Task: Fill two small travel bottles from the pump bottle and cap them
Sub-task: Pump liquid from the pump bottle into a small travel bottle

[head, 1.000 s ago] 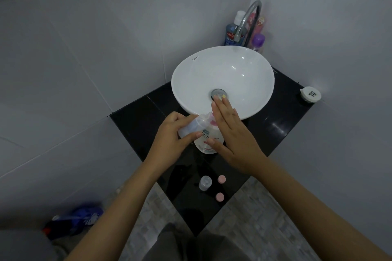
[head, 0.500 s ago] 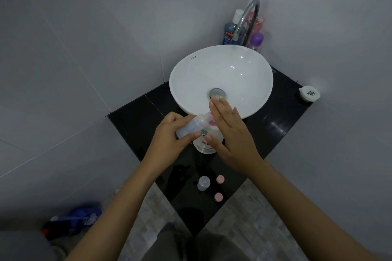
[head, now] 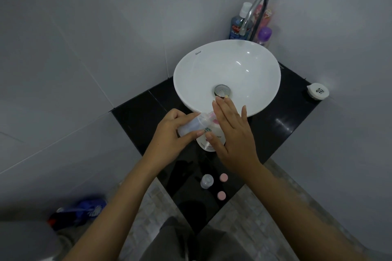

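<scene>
My left hand (head: pixel 172 133) grips a small clear travel bottle (head: pixel 191 126), tilted with its mouth against the pump nozzle. The white pump bottle (head: pixel 210 141) stands on the black counter just in front of the basin. My right hand (head: pixel 232 135) lies flat over the pump head, fingers spread, hiding most of it. A second clear travel bottle (head: pixel 206 181) stands uncapped nearer the counter's front corner. Two pink caps (head: pixel 223 177) (head: pixel 221 195) lie loose beside it.
A white vessel basin (head: pixel 191 74) sits on the black counter (head: pixel 137 116), with a chrome tap (head: pixel 255 9) and several toiletry bottles (head: pixel 238 25) behind it. A white round container (head: pixel 317 91) rests at the counter's right corner. A blue bottle (head: pixel 80 211) lies on the floor at left.
Both hands stay in almost the same place over the pump bottle; the head camera has shifted slightly. The right hand's fingers have spread a little.
</scene>
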The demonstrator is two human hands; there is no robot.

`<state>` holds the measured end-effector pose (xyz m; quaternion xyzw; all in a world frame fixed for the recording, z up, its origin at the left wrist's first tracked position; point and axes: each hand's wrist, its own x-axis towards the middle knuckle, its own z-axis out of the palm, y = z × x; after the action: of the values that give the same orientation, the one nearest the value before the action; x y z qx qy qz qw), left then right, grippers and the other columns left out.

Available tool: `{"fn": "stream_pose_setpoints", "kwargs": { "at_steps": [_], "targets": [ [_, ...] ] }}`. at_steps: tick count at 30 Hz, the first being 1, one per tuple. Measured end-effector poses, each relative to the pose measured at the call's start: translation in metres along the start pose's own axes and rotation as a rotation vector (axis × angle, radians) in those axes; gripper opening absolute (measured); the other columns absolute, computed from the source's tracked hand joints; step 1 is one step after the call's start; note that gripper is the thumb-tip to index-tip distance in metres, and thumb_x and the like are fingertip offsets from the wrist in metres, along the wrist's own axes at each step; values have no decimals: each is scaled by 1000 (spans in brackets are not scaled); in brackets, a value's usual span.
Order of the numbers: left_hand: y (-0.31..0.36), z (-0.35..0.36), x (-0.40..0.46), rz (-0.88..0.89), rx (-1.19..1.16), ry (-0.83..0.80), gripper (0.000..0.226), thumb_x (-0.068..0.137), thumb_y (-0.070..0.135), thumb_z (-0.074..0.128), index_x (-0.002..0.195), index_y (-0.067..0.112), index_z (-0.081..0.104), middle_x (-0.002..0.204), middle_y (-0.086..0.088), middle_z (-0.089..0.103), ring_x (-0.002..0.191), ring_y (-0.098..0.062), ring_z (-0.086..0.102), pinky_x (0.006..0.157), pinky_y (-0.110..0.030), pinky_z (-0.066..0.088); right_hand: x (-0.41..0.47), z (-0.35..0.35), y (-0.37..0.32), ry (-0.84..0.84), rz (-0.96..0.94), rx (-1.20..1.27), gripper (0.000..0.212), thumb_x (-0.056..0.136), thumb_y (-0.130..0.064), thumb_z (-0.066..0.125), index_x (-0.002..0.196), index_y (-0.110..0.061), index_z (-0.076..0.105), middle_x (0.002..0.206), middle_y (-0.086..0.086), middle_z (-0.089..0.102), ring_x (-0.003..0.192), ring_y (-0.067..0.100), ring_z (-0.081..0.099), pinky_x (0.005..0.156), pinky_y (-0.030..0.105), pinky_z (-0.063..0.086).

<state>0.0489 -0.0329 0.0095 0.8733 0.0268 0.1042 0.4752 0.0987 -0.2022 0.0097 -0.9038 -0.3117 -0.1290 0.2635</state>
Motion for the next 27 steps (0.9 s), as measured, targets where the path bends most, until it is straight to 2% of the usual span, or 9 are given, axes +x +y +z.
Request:
{"fn": "stream_pose_setpoints", "kwargs": {
  "at_steps": [5,8,14,21,24,27],
  "targets": [
    [-2,-7,7,-22,-4,-48,45,83,31,70,126,28,62,94,3,50,86,-2,49,71,-3,40,-3,5,2,-2,2,-50,71,97,-58,24,144,-7,38,152,8,36,145,21,25,120,46,6],
    [-2,-12,12,-22,-17,-82,44,82,28,71,126,27,62,94,5,50,86,-1,48,72,-2,40,-4,8,3,1,9,-59,70,97,-58,25,143,-7,40,151,8,38,144,21,26,120,45,6],
    [-2,-15,13,-65,-70,-123,44,83,23,71,126,24,62,95,3,52,87,-6,51,74,-10,41,-7,12,1,1,18,-96,70,96,-58,28,141,-7,41,150,8,40,144,21,27,120,41,2],
    [2,-19,14,-90,-110,-152,45,84,20,70,128,18,62,100,1,55,91,-7,54,79,-16,42,-2,-1,-4,-77,36,-165,74,93,-63,22,143,-11,41,151,5,38,143,19,28,119,41,-6],
    [4,-23,16,-98,-142,-152,46,83,21,71,128,18,62,104,-2,58,96,-12,56,85,-22,46,5,-11,-5,-103,27,-148,81,91,-67,13,147,-12,32,155,4,30,145,19,22,119,45,-2],
    [6,-26,16,-113,-167,-136,44,82,20,72,125,18,64,104,0,59,97,-13,57,85,-23,47,5,-19,-4,-109,23,-7,79,91,-66,20,149,-11,25,157,5,24,146,17,18,119,36,10]
  ]
}}
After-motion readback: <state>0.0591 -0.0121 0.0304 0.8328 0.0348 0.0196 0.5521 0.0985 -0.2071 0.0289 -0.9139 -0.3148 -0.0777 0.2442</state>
